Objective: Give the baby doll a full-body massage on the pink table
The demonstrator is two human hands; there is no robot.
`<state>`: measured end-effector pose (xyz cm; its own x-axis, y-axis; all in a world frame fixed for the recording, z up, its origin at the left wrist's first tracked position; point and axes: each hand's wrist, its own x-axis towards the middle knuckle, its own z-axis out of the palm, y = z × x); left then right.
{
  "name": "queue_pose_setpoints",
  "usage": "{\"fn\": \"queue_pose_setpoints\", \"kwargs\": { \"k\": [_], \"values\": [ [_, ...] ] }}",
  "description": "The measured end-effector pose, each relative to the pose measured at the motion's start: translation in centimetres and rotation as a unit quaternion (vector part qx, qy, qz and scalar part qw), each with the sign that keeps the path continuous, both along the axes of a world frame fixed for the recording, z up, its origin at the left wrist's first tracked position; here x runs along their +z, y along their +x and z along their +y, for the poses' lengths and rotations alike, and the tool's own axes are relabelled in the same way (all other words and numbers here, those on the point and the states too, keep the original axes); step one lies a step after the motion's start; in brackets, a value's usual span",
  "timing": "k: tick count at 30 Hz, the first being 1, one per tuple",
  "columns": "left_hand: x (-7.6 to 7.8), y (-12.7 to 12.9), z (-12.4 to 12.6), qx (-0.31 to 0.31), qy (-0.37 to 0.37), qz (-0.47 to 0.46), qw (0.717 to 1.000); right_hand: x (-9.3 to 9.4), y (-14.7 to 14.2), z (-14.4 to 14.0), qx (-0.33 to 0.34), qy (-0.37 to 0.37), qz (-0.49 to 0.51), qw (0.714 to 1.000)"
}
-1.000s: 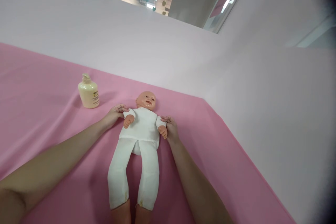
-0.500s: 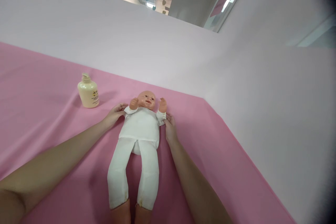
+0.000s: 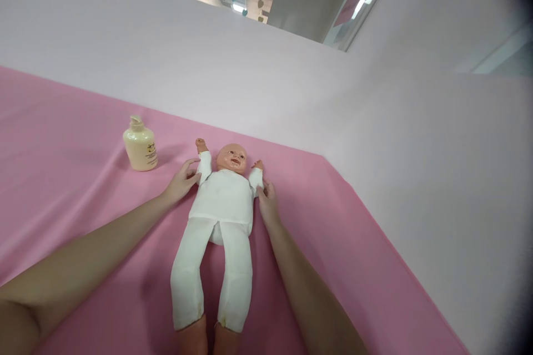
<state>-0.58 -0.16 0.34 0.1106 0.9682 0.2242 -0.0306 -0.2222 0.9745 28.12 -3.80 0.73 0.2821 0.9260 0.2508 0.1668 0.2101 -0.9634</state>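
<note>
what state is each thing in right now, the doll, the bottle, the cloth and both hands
baby doll: lying face up on the cloth, arms raised beside its head, legs straight
lotion pump bottle: upright, apart from the doll, untouched
pink cloth: spread out, slightly creased
left hand: fingers open, touching the doll's sleeve
right hand: fingers against the doll's other sleeve

Pink cloth-covered worktop (image 3: 353, 244) against white walls. Baby doll (image 3: 220, 216) in white suit lies on its back, mid-worktop; cream pump bottle (image 3: 140, 146) stands upright, far left of doll.
</note>
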Motion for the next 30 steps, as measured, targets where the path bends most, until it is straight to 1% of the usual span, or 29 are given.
{"fn": "queue_pose_setpoints", "kwargs": {
  "k": [5, 8, 13, 16, 23, 26, 30],
  "values": [
    [-0.4, -0.2, 0.1, 0.026, 0.032, 0.059, 0.997, 0.0, -0.1, -0.2, -0.003, 0.002, -0.033, 0.999],
    [-0.7, -0.3, 0.2, 0.044, 0.040, 0.111, 0.992, 0.0, 0.0, -0.2, -0.003, -0.004, -0.054, 0.999],
    [-1.2, -0.4, 0.6, 0.045, 0.038, 0.183, 0.981, 0.0, 0.0, -0.2, -0.009, -0.012, -0.073, 0.997],
    [-1.1, -0.3, 0.6, 0.050, 0.035, 0.213, 0.975, -0.1, 0.1, -0.1, -0.011, -0.007, -0.082, 0.997],
    [-0.1, -0.1, 0.2, 0.063, 0.044, 0.274, 0.959, -0.5, 0.3, 0.1, -0.016, -0.010, -0.106, 0.994],
    [0.0, -0.1, 0.2, 0.065, 0.043, 0.279, 0.957, -0.6, 0.3, 0.2, -0.016, -0.013, -0.100, 0.995],
    [-0.4, -0.2, 0.4, 0.072, 0.053, 0.232, 0.969, -0.5, 0.3, 0.2, -0.012, -0.017, -0.080, 0.997]
  ]
}}
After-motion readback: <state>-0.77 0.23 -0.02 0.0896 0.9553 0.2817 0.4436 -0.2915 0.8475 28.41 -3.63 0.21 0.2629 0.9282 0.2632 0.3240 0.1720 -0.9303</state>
